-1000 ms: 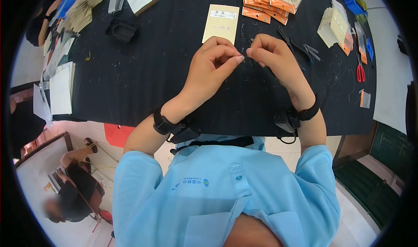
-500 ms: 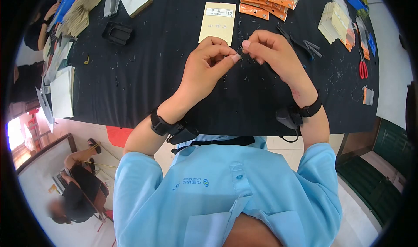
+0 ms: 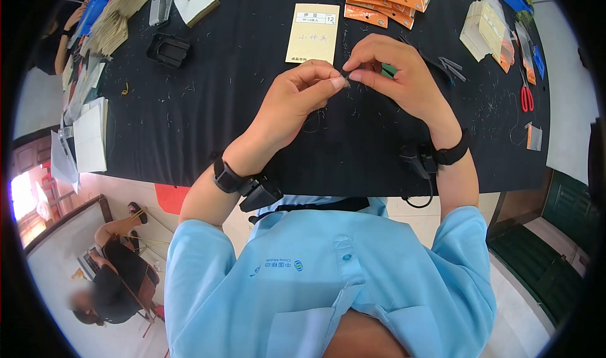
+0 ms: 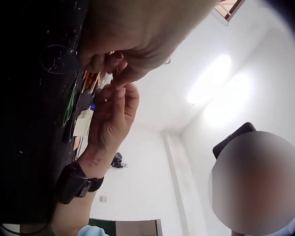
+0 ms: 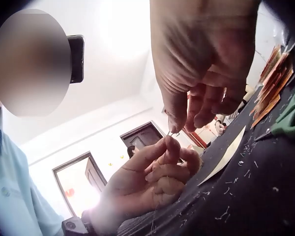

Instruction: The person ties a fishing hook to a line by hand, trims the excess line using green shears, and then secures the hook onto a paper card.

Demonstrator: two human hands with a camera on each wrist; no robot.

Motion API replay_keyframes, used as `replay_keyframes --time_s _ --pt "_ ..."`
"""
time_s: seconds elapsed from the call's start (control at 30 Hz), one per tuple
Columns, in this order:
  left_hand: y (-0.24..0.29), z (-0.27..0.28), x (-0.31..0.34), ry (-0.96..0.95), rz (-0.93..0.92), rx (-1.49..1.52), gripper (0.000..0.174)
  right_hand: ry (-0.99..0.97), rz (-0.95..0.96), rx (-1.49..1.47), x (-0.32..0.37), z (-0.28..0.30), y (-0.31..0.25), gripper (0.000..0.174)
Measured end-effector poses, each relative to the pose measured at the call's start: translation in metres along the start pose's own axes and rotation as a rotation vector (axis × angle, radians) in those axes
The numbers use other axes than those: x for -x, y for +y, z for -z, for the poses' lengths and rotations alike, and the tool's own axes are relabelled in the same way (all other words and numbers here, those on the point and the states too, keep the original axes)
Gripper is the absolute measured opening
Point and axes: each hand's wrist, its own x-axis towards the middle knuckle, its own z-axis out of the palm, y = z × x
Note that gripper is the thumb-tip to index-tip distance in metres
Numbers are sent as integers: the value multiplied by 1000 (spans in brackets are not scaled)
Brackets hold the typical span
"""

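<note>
Both hands meet over the black cloth, just below a cream card (image 3: 312,33) with printed and handwritten characters. My left hand (image 3: 293,102) pinches a tiny thin item between thumb and index finger; in the right wrist view this hand (image 5: 152,179) holds it from below. The fingertips of my right hand (image 3: 404,80) pinch at the same spot, thumb and index close to the left fingertips. A fine line loops below the left fingers. Something green shows behind the right fingers, and in the right wrist view green handles (image 5: 290,115) lie on the cloth. The small item's shape is unclear.
Orange-edged packets (image 3: 388,1) lie at the top. Pliers (image 3: 435,61), card stacks (image 3: 483,33) and red-handled scissors (image 3: 526,99) are on the right. A black tray (image 3: 168,50) and white pads (image 3: 91,134) lie left. Small clippings dot the cloth (image 3: 208,105).
The right hand has turned and its fingers have come nearer the left fingertips. The left hand has lowered slightly, uncovering more of the card. A green thing now shows behind the right fingers.
</note>
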Motion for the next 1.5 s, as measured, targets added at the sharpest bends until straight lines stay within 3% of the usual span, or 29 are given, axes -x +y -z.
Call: replay_keyframes --time_s 0.93,1.17,1.4,1.5 --pt "0 2 0 -30 28 65 24 -27 -44 109 1 2 2 7" --pt "0 1 -1 5 47 21 20 -32 -43 105 1 1 -1 7" --pt "4 4 1 61 -84 -255 11 -54 -61 54 -13 -5 -11 5" --pt "-11 8 -3 14 -268 -287 12 -39 -138 11 -9 -5 -15 6"
